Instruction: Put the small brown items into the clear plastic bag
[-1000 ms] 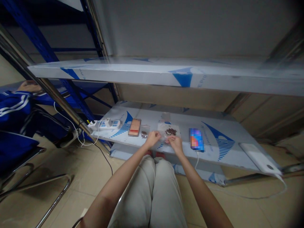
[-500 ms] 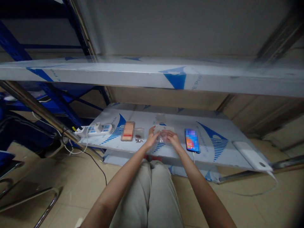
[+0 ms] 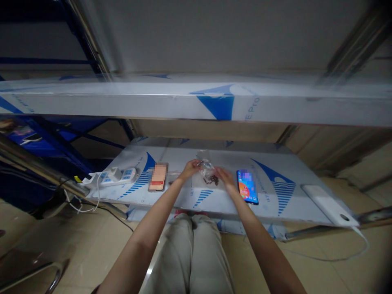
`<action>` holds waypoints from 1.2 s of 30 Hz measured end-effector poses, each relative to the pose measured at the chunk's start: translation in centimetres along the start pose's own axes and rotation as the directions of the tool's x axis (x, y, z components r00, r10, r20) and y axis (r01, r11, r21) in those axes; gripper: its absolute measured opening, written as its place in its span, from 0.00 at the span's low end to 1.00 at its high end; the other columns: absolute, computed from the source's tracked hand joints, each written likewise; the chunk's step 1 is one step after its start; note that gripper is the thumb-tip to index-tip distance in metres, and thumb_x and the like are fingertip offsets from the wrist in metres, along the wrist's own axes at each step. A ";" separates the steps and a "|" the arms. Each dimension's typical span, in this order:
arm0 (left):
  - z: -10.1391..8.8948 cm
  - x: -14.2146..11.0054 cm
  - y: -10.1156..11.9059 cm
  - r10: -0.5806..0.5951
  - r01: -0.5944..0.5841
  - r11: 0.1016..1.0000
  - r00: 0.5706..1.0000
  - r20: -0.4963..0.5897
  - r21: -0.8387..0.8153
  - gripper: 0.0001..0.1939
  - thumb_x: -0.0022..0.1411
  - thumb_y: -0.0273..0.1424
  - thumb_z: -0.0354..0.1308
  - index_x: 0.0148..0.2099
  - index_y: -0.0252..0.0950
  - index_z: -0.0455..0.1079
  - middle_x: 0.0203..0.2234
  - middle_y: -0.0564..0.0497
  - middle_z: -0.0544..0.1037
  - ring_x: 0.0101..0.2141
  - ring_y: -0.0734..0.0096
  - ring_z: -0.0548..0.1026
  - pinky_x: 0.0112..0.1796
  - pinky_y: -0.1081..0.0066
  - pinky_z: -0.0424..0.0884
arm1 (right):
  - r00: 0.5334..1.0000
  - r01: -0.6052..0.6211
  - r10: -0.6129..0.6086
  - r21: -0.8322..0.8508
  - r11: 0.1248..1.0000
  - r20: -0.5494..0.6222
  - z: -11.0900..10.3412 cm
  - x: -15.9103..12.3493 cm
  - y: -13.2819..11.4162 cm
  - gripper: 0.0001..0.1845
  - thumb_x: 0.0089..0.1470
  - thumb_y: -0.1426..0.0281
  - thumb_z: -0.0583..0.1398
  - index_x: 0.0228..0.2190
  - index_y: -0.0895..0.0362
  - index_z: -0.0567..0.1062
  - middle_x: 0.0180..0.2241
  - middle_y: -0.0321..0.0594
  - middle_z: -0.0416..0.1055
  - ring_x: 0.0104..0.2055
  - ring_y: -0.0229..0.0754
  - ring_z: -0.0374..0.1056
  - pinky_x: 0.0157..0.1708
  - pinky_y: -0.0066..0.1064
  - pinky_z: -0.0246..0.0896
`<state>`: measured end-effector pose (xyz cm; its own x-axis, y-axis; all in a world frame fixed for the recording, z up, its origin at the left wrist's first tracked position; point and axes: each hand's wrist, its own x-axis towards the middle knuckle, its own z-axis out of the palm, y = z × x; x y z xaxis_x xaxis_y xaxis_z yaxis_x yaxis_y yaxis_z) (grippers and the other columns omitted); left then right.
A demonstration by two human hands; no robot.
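My left hand (image 3: 190, 168) pinches the left edge of a clear plastic bag (image 3: 203, 156) above the metal shelf. My right hand (image 3: 224, 176) is closed on the bag's right side. The bag is crumpled and shiny. Small dark brown pieces (image 3: 212, 180) show at its lower part; whether they are inside or under it I cannot tell. Left of my left hand lies another clear bag (image 3: 175, 173), partly hidden by my forearm. A phone with a pinkish screen (image 3: 158, 176) lies farther left. Right of my right hand lies a phone with a lit blue and orange screen (image 3: 247, 187).
A white power strip (image 3: 118, 176) with plugs and cables sits at the shelf's left end. A white oblong device (image 3: 330, 205) with a cable lies at the right end. An upper shelf edge (image 3: 153, 102) crosses above my hands. My knees are below the front edge.
The bag between my hands was flatter and lower; now it is raised and crumpled, with dark pieces showing. My left forearm now covers more of the bag on the left. The view has shifted slightly.
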<state>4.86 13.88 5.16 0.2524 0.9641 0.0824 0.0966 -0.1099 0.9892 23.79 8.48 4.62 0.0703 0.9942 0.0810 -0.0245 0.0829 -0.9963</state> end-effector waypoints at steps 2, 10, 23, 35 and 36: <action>-0.2 1.0 -0.1 0.044 -0.046 0.997 0.999 0.029 0.062 0.20 0.41 0.33 0.63 0.37 0.29 0.68 0.26 0.51 0.73 0.24 0.78 0.67 0.26 0.78 0.62 | 0.998 0.042 -0.046 -0.113 0.993 -0.038 -0.2 0.9 0.8 0.21 0.35 0.55 0.60 0.27 0.60 0.75 0.32 0.44 0.74 0.35 0.45 0.69 0.37 0.34 0.62; 0.7 3.0 -0.1 0.128 -0.140 0.966 0.989 0.069 0.218 0.16 0.41 0.30 0.62 0.36 0.29 0.69 0.22 0.54 0.71 0.22 0.80 0.65 0.24 0.79 0.60 | 0.992 0.119 -0.126 -0.285 0.951 -0.008 -1.2 2.9 3.7 0.12 0.38 0.63 0.60 0.23 0.59 0.75 0.26 0.44 0.74 0.29 0.43 0.69 0.32 0.33 0.63; 1.6 3.2 0.1 0.087 -0.100 0.991 0.985 0.151 0.085 0.18 0.42 0.31 0.62 0.38 0.28 0.70 0.28 0.45 0.77 0.28 0.72 0.73 0.32 0.72 0.67 | 0.982 0.169 -0.189 -0.470 0.867 0.003 -2.5 3.0 5.6 0.10 0.41 0.65 0.57 0.24 0.58 0.75 0.27 0.42 0.74 0.30 0.42 0.68 0.33 0.32 0.61; 1.5 2.4 -0.8 0.088 -0.191 0.877 0.966 0.243 0.441 0.14 0.46 0.28 0.59 0.39 0.30 0.72 0.33 0.46 0.76 0.29 0.73 0.71 0.30 0.76 0.65 | 0.985 0.135 -0.168 -0.429 0.893 -0.039 -2.4 3.4 5.8 0.09 0.39 0.64 0.58 0.22 0.58 0.74 0.25 0.41 0.73 0.28 0.41 0.67 0.31 0.32 0.60; 1.5 2.2 -1.0 0.076 -0.182 0.858 0.970 0.232 0.481 0.13 0.46 0.28 0.59 0.37 0.30 0.72 0.32 0.46 0.76 0.28 0.73 0.71 0.29 0.76 0.64 | 0.985 0.136 -0.170 -0.420 0.897 -0.043 -2.3 3.4 5.5 0.09 0.39 0.64 0.58 0.22 0.58 0.74 0.25 0.41 0.73 0.28 0.41 0.67 0.31 0.32 0.60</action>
<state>6.82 15.74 4.22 0.4758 0.8704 0.1268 0.4997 -0.3861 0.7754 26.16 12.14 -0.70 0.1165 0.9618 0.2476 0.4061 0.1814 -0.8956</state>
